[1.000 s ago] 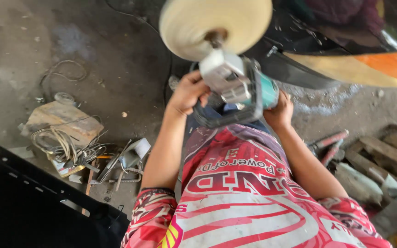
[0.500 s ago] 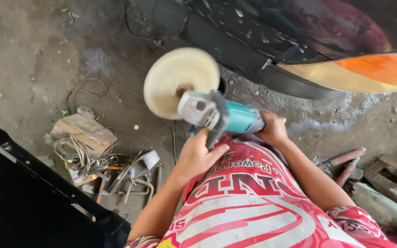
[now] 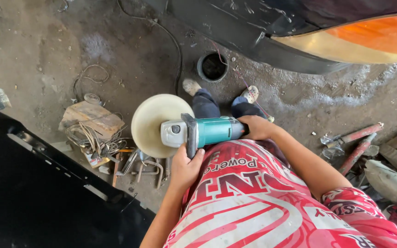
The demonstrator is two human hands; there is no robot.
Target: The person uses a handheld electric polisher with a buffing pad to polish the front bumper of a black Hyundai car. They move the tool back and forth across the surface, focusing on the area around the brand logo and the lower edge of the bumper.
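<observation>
Head view, looking down. The right hand (image 3: 257, 127) is closed around the rear of a teal-bodied polisher (image 3: 203, 131), gripping its barrel. The left hand (image 3: 185, 166) is wrapped around the black side handle (image 3: 191, 138) that projects from the tool's grey head, fingers curled shut. The polisher lies level just in front of the person's red and white shirt (image 3: 253, 202), its round cream buffing pad (image 3: 155, 124) facing left. Below is a dusty concrete floor (image 3: 37, 50) with a coil of wire (image 3: 90, 138) on a wooden board (image 3: 90, 117), a black round container (image 3: 212, 67), and a dark panel (image 3: 33, 193) at lower left. A black and orange car body (image 3: 327, 32) spans the top right.
</observation>
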